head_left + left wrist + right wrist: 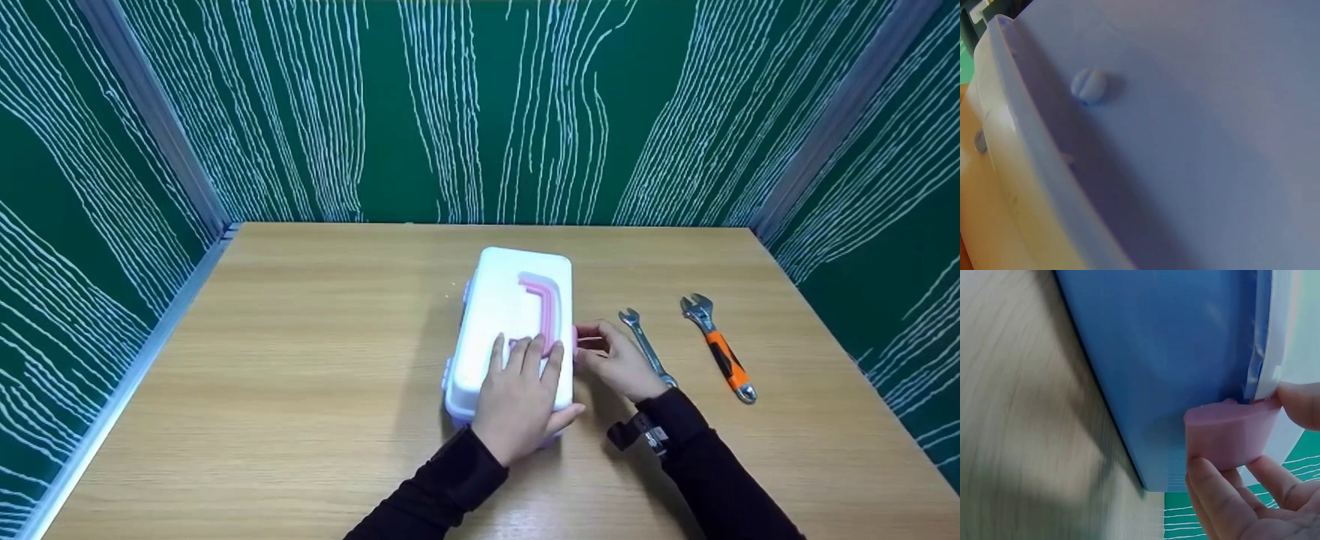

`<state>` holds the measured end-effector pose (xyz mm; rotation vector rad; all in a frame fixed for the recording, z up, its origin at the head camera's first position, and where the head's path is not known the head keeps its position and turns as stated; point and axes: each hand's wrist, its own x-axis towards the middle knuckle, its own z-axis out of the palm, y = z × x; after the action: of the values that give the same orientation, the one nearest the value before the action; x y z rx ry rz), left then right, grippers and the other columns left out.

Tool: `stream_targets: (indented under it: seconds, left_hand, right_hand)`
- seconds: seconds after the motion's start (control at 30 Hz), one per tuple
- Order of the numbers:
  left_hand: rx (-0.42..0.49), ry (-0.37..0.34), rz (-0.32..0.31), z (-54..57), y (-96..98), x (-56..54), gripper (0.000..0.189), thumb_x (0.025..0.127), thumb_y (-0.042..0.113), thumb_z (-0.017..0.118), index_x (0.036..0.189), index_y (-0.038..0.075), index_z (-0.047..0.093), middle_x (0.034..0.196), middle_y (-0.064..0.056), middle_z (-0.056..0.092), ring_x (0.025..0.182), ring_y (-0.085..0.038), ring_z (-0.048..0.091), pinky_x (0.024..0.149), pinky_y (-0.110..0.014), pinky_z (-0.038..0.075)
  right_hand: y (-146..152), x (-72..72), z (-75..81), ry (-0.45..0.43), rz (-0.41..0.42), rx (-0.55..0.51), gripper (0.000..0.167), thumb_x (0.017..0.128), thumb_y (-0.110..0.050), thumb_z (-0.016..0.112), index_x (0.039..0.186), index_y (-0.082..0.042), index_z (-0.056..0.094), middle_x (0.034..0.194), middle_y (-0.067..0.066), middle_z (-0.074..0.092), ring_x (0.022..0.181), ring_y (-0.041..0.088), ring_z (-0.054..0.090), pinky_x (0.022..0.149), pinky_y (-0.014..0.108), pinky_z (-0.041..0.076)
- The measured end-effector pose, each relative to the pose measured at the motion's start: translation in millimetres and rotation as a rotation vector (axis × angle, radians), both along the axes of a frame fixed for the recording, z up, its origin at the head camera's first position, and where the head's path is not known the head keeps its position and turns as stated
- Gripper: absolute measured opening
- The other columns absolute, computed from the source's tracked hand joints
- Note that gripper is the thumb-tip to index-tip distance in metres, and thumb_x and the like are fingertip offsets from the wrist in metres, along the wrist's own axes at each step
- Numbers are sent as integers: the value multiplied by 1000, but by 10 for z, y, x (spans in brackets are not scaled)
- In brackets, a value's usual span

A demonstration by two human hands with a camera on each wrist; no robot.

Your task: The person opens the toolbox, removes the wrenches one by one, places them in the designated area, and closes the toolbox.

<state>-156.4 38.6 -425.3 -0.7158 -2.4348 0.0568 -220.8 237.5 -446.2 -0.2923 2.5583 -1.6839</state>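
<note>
A box with a white lid [499, 300] and a blue-purple body [1157, 354] stands lengthwise on the table. Set into the lid is a pink carrying handle [550, 304]. My left hand [517, 401] rests flat on the near part of the lid, its fingers spread and fingertips over the handle's near end. On the right side of the box, my right hand [621, 364] grips a pink latch [1230, 436], with the thumb at its upper edge and the fingers around its lower part. The left wrist view shows the purple wall with a round peg [1089, 86], but no hand.
Just right of my right hand lies a metal wrench [646, 346]. Farther right is an adjustable wrench [721, 352] with an orange and black grip. The wooden table [300, 360] is bounded by green panels [495, 112] with white wavy lines at the back and sides.
</note>
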Motion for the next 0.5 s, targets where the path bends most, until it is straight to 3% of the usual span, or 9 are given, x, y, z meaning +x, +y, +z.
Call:
stream_targets:
  seconds: [0.23,0.5]
  left_hand:
    - [2,46,-1,-13,2,-5,81,85,74,48,137,13,55,129,-9,62,119,-24,58,108,-52,41]
    - [-4,11,3,-7,-1,0,81,86,74,45,139,13,54,132,-9,60,121,-24,57,109,-52,40]
  right_hand:
    - [-3,42,-27,-21,-33,-24,46,94,-9,62,136,6,49,133,26,56,121,37,56,89,17,51]
    - [-48,54,-74,-70,-63,-167,47,93,-3,62,135,10,47,134,29,53,120,31,55,89,17,52]
